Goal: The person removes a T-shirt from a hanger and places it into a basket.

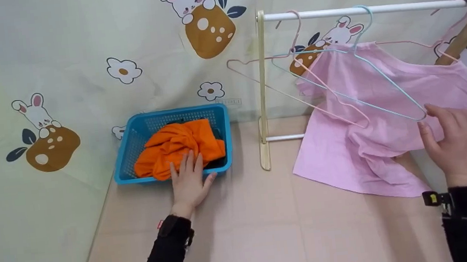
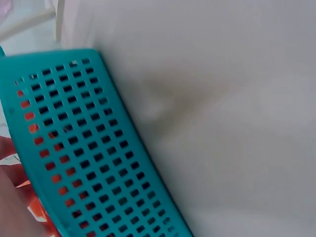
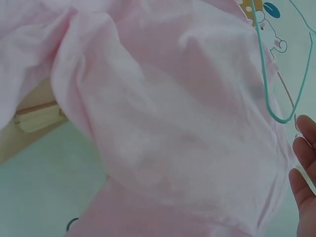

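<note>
My left hand point(image 1: 189, 183) lies with straight, spread fingers on an orange cloth point(image 1: 174, 143) bunched in a blue plastic basket point(image 1: 166, 113). Through the basket's holes, orange shows in the left wrist view, where part of the hand reaches over the rim. By the lower corner of a teal hanger point(image 1: 388, 80), my right hand point(image 1: 456, 140) has thumb and fingers apart. The right wrist view shows a small gap between its fingertips point(image 3: 302, 123) and the teal hanger point(image 3: 266, 89). Behind it hangs a pink shirt point(image 1: 395, 101) on a pink hanger point(image 1: 460, 20).
A rack with a white rail point(image 1: 325, 13) and wooden post point(image 1: 262, 84) stands right of the basket. Another pink hanger point(image 1: 334, 98) hangs at the rail's left end, with no garment on it. A wall sheet point(image 1: 76, 43) printed with rabbits hangs behind.
</note>
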The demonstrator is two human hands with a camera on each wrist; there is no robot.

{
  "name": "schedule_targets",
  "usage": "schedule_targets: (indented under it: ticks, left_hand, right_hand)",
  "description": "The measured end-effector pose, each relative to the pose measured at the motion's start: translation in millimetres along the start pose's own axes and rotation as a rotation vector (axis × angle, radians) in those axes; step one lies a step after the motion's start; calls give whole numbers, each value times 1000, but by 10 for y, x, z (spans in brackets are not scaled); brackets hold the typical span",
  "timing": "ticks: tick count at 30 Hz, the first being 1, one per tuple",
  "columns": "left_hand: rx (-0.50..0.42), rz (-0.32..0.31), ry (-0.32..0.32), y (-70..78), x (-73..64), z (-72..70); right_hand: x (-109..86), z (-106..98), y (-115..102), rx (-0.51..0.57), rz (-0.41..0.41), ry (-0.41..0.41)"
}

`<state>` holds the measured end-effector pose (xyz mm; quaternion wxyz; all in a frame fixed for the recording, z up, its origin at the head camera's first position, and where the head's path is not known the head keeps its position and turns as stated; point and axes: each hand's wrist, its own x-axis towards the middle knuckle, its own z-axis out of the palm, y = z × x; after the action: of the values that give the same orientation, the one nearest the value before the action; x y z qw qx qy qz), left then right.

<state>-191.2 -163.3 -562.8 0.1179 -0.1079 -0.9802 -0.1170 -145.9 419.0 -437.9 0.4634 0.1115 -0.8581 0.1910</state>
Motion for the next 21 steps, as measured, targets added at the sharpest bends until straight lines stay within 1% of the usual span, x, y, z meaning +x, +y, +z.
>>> schedule_targets:
  ticks: [4,9,11,14,16,18,21]
  left_hand:
    - [-14,42,22,73,-58,1]
    - [-33,76,56,146,-135,-8]
    - [-48,103,77,182,-168,-10]
    - [-47,152,89,252,-221,-22]
    - [-36,179,81,311,-258,-36]
    - [-15,196,57,372,-294,-48]
    - [5,217,32,459,-342,-47]
  right_hand:
    - [173,-70,10,-41,38,-31]
    - [396,-109,60,-72,149,-85]
    - [482,-108,86,-78,182,-95]
    - [600,-96,110,-93,239,-110]
    - [672,-85,116,-113,292,-131]
    - [750,-73,113,-135,354,-168]
    - [876,-37,129,-131,387,-183]
